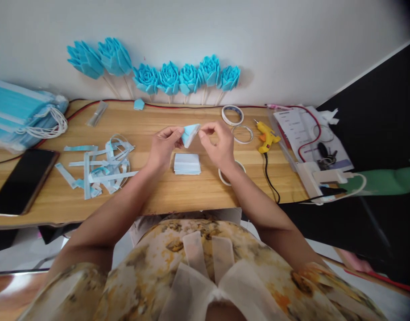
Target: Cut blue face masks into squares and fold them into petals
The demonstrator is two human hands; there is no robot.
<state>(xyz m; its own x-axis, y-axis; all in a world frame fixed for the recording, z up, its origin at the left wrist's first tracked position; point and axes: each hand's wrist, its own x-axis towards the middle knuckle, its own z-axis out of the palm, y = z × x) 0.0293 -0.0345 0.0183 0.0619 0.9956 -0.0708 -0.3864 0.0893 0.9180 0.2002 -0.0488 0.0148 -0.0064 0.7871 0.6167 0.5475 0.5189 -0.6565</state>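
Between the thumb and fingers of my left hand is a small folded piece of blue mask fabric, light blue outside with a whitish edge. My right hand is closed in a pinch at the right corner of that piece; its fingertips partly hide the contact. Just below the hands, a neat stack of pale blue fabric squares lies on the wooden table. A tape roll lies partly under my right forearm.
Blue fabric flowers on sticks lean against the wall. To the left are cut strips, a phone and packed masks. On the right are tape rolls, a yellow glue gun with its cord, papers and a power strip.
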